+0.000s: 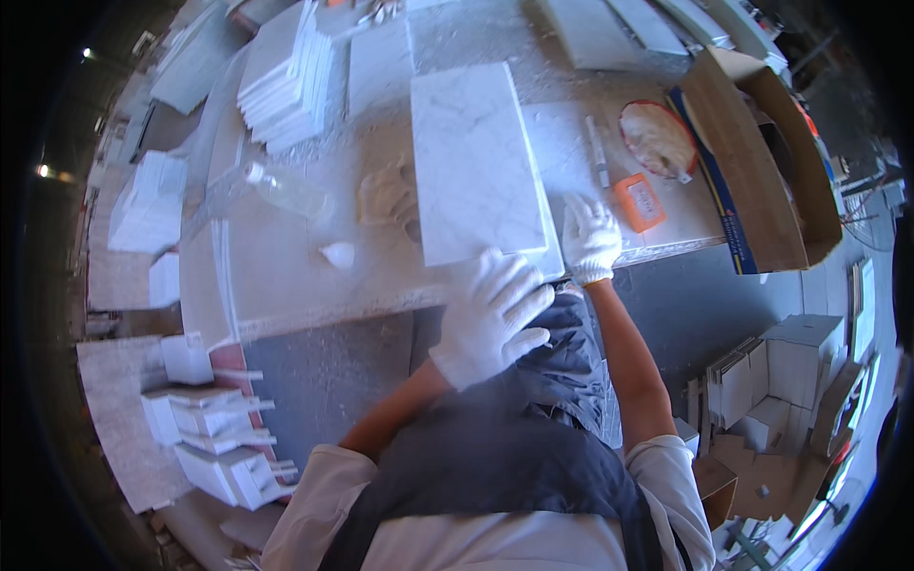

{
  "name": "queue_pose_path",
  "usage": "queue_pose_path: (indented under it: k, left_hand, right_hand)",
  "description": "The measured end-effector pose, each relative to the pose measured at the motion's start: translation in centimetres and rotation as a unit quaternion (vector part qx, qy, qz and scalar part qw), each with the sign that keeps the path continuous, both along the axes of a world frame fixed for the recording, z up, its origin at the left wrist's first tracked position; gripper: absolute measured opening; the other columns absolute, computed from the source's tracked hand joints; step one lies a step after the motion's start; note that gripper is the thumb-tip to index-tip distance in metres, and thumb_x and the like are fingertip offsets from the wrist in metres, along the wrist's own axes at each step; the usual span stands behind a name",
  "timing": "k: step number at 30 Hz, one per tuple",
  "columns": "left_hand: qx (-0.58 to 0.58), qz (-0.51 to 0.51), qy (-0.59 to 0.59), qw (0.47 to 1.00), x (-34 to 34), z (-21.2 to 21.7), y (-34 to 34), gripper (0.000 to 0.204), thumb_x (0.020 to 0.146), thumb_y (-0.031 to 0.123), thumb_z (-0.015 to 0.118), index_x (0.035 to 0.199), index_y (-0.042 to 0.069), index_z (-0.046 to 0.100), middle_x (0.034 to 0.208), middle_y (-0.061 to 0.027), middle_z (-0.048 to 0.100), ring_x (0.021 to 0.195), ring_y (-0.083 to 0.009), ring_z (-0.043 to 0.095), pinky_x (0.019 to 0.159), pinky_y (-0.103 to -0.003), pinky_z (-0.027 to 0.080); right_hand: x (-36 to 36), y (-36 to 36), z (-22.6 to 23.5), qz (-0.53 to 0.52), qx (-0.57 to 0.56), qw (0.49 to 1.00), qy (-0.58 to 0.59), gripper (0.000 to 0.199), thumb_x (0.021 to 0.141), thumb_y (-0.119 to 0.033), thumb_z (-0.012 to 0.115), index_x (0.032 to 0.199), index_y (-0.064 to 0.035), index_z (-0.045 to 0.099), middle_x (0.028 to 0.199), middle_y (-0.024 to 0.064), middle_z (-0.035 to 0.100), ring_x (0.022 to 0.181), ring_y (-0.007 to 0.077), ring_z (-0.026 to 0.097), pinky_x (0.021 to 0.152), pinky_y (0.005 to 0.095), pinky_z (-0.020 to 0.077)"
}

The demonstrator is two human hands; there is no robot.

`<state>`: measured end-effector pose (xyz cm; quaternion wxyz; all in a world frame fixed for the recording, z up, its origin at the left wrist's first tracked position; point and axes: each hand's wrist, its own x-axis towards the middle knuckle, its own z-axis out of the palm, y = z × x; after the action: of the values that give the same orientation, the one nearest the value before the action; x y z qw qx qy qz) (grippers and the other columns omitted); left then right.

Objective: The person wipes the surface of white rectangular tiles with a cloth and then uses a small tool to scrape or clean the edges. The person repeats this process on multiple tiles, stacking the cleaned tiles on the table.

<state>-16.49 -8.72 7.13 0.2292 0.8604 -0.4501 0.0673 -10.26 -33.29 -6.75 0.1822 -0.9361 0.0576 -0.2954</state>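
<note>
A white, grey-veined rectangular tile (481, 162) lies on the dusty workbench (381, 276), apparently on top of another slab that shows at its right and near edges. My left hand (490, 319), in a white knitted glove, is open with fingers spread; its fingertips reach the tile's near edge. My right hand (590, 238), gloved too, rests on the bench just right of the tile, its fingers loosely bent and slightly apart. Nothing shows in either hand. An orange box (639, 203) sits close to the right hand, with a slim marker-like stick (597, 150) beyond it.
Right of the tile are a red-rimmed dish of pale material (658, 140) and an open cardboard box (752, 162). On the left lie a clear bottle (290, 188), a small white lump (338, 254) and a tile stack (286, 81). More slabs (595, 33) lie at the back.
</note>
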Motion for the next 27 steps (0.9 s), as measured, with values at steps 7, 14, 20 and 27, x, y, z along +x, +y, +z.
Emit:
queue_pose_path:
  k: [7, 14, 20, 27]
  left_hand:
    - [-0.057, 0.111, 0.094, 0.988, -3.5, -0.1, 4.6, 0.024, 0.09, 0.014, 0.074, 0.113, 0.006, 0.075, 0.107, -0.0096, 0.074, 0.102, -0.0333, 0.07, 0.087, -0.043, 0.056]
    - [-0.23, 0.283, 0.204, 0.909, -2.7, -2.8, 6.8, 0.023, 0.096, 0.008, 0.069, 0.118, 0.003, 0.075, 0.105, -0.0134, 0.077, 0.089, -0.0287, 0.074, 0.08, -0.039, 0.057]
    - [-0.232, 0.282, 0.161, 0.917, -3.1, -4.2, 6.4, 0.03, 0.098, 0.005, 0.068, 0.128, -0.001, 0.071, 0.106, -0.0128, 0.075, 0.086, -0.0201, 0.072, 0.079, -0.032, 0.057]
    - [-0.194, 0.294, 0.063, 0.934, -2.4, -3.9, 6.9, 0.032, 0.101, 0.006, 0.066, 0.132, -0.003, 0.067, 0.128, -0.0186, 0.072, 0.119, -0.0255, 0.069, 0.101, -0.036, 0.055]
  right_hand:
    - [0.2, 0.3, 1.4, 0.023, 0.014, 0.999, -0.02, 0.025, 0.095, -0.017, 0.069, 0.119, -0.0174, 0.076, 0.113, 0.0082, 0.076, 0.101, 0.032, 0.072, 0.09, 0.0432, 0.0573]
    - [0.3, 0.3, 0.9, 0.008, 0.014, 1.0, -0.002, 0.025, 0.096, -0.019, 0.067, 0.12, -0.0162, 0.075, 0.114, 0.0089, 0.076, 0.104, 0.0322, 0.071, 0.093, 0.0424, 0.0562]
    - [0.3, 0.4, 0.9, 0.014, 0.019, 1.0, -0.008, 0.026, 0.096, -0.019, 0.067, 0.121, -0.0165, 0.075, 0.115, 0.0083, 0.076, 0.105, 0.0313, 0.071, 0.094, 0.042, 0.0561]
    - [0.4, 0.5, 1.0, 0.024, -0.005, 0.998, -0.054, 0.024, 0.094, -0.013, 0.07, 0.118, -0.015, 0.074, 0.109, 0.0088, 0.076, 0.096, 0.0325, 0.072, 0.084, 0.0432, 0.0581]
